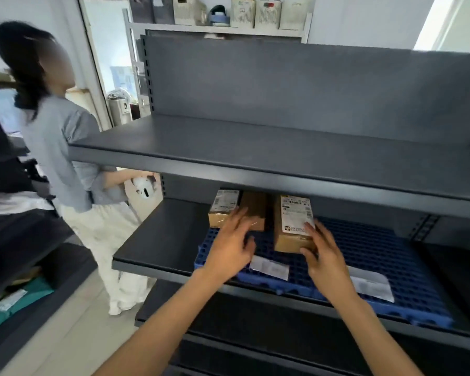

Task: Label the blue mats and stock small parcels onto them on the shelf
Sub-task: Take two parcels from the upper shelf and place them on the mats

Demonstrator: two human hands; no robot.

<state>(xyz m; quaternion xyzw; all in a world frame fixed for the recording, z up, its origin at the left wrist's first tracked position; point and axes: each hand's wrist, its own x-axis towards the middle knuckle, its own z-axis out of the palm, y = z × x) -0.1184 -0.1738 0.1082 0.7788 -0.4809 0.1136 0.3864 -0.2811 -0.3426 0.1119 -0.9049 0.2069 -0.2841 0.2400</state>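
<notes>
Against the back wall stands a grey shelf unit (282, 85), and its upper board (255, 158) juts forward and hides the rear of whatever sits below. To its left another person (55, 147) stands side-on, holding a small white device (144, 189). On the lower shelf (158, 240) lie the blue mats (377, 253), reaching its front edge. Two brown parcels sit on the mats' left part, near each other but apart: the left parcel (254, 208) further back, the right parcel (285, 240) nearer. The left hand (228, 251) reaches in with its fingers (238, 217) straight and spread, the tips touching the left parcel. The right hand (326, 256) lays straight fingers (314, 229) on the right parcel's near corner, thumb against its front face. White labels (269, 267) lie on the mats' front edge.
</notes>
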